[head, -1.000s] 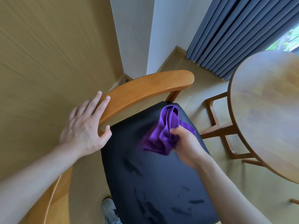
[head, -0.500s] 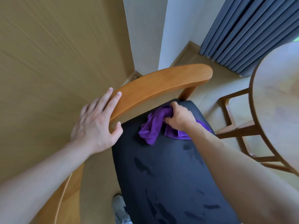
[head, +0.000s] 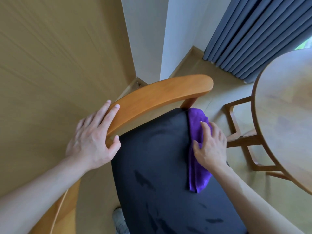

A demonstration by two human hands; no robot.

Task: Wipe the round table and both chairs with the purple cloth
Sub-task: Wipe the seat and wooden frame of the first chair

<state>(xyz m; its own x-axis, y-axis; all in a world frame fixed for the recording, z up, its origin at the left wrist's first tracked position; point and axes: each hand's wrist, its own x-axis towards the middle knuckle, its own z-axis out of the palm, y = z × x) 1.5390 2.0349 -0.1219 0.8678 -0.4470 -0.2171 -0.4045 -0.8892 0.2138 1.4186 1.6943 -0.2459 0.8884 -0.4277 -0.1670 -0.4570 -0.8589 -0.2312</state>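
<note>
Purple cloth [head: 197, 149] — under right hand [head: 211, 146]

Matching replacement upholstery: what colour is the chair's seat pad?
Black, with darker damp streaks; the seat pad shows best in the head view.

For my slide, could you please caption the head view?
Right hand presses purple cloth on the black seat; left hand holds chair back.
</note>
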